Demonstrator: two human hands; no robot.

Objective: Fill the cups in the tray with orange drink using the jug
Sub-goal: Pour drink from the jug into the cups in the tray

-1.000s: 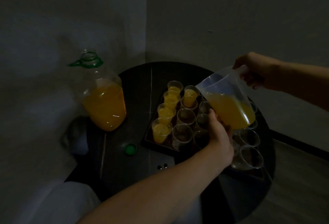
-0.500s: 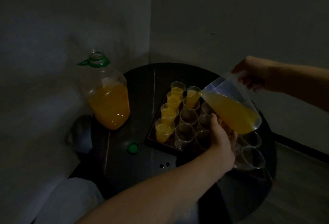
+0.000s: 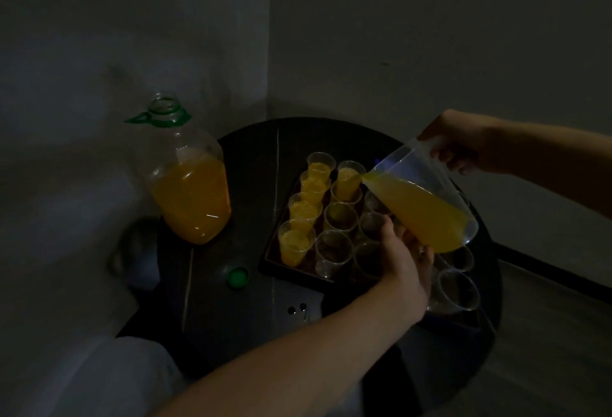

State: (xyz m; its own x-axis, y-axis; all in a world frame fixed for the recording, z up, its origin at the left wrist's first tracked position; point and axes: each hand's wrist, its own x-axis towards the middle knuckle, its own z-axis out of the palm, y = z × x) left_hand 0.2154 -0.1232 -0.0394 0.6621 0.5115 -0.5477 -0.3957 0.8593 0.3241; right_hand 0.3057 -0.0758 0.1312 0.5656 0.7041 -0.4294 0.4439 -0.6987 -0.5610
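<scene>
A clear plastic jug (image 3: 427, 204) of orange drink is tilted steeply left, its spout over a cup (image 3: 347, 181) in the second row at the far end of the dark tray (image 3: 270, 259). My right hand (image 3: 460, 148) grips the jug's handle. My left hand (image 3: 405, 257) supports the jug's underside with its fingers. Several cups in the tray's left row (image 3: 299, 214) hold orange drink; the other clear cups (image 3: 334, 251) look empty.
A large open bottle (image 3: 187, 185) of orange drink with a green neck ring stands on the round dark table (image 3: 251, 151) left of the tray. Its green cap (image 3: 237, 277) lies near the tray's front corner. Walls close in behind and left.
The jug has tipped further over, bringing its spout down to the far second-row cup, and the drink now reaches the spout. Both hands kept their hold.
</scene>
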